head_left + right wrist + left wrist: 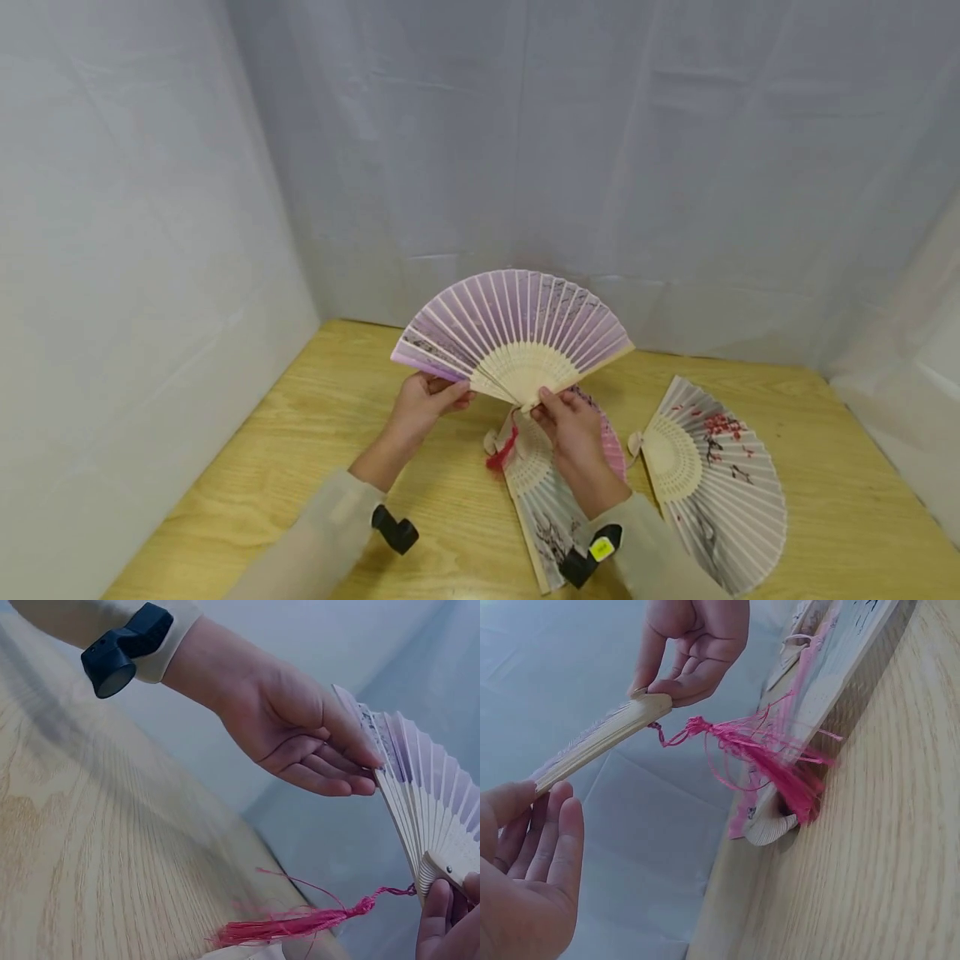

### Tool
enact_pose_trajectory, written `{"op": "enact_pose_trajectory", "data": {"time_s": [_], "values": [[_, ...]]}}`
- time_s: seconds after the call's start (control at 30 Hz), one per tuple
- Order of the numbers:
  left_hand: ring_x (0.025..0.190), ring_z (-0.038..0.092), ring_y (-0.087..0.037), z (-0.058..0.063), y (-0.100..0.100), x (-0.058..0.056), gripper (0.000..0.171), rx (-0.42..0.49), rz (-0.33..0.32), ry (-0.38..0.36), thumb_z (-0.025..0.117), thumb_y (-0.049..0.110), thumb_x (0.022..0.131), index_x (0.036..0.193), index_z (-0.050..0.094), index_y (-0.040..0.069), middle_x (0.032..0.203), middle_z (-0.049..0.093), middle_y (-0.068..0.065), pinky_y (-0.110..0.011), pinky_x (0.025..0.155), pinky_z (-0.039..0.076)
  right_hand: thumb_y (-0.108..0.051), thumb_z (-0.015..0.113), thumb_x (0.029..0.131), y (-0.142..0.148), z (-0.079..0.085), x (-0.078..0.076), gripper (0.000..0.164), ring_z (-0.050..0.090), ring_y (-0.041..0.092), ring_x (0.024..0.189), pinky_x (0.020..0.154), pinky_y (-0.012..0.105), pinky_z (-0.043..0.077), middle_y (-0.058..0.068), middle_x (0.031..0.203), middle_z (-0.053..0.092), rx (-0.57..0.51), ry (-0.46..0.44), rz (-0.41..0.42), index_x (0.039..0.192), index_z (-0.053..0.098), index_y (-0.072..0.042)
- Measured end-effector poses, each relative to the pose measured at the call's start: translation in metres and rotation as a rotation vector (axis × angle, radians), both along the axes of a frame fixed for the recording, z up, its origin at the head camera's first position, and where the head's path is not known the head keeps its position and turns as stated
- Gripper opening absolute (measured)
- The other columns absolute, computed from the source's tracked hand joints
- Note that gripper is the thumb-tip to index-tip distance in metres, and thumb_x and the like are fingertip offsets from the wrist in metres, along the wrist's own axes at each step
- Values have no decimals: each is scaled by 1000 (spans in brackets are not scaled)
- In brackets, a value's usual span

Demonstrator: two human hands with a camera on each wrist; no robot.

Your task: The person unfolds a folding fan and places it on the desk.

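A purple folding fan [517, 321] with pale pierced ribs is spread wide above the table. My left hand [422, 408] pinches its left outer rib between thumb and fingers. At the pivot end, my right hand [573, 429] pinches the fan's base; the left wrist view also shows this right hand [694, 649]. From the pivot hangs a pinkish-red tassel [292, 922] on a cord. In the right wrist view the left hand [300, 735] holds the fan's edge, with its thumb on the outer rib.
Beneath the right hand lies an open grey-white fan [551, 508] with dark branches, partly over a pink fan [613, 442]. Another open fan [720, 475], with red blossoms, lies to the right. The wooden table [247, 500] has pale sheeting [525, 150] behind it and at its sides.
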State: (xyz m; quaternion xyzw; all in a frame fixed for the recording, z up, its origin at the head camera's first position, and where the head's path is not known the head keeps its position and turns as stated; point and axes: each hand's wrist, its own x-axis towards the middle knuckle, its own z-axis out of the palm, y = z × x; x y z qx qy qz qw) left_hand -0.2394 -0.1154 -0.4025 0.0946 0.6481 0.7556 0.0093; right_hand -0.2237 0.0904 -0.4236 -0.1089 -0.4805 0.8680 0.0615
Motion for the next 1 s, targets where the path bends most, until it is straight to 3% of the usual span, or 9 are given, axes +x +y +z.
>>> {"op": "enact_pose_trajectory", "data": {"time_s": [0.27,0.47,0.67,0.83,1.0], "values": [[75,69,-13,-3,9,2,20,58,52,-3,59,-5,94,110,54,-15,84,69,-7,-27,73,57,5,59,93,2,1,-1,30,62,9,61,61,21,55,1,75,58,-109,34,-41,89,32,-7],[75,68,-12,-4,11,3,21,63,94,-9,59,-6,93,111,55,-15,84,69,-5,-26,73,57,7,60,92,-1,-3,-2,26,62,11,61,62,23,56,3,78,57,-20,82,-101,100,36,-1],[75,68,-13,-6,9,2,24,72,139,-7,60,-7,92,114,54,-14,85,69,-7,-28,74,57,9,57,90,1,-6,1,16,65,11,65,65,25,57,5,74,64,248,125,-52,105,53,11],[75,68,-11,-9,2,0,24,93,151,-4,59,-7,93,115,53,-14,83,69,-2,-27,73,57,6,63,86,8,-3,2,18,65,13,66,62,24,56,17,80,70,595,193,22,103,59,7],[77,68,-11,-8,-3,-2,25,98,146,-3,58,-6,93,117,52,-12,84,70,0,-26,74,57,-8,71,87,13,0,3,13,60,14,57,50,23,46,12,72,70,919,300,28,95,64,-3]]}}
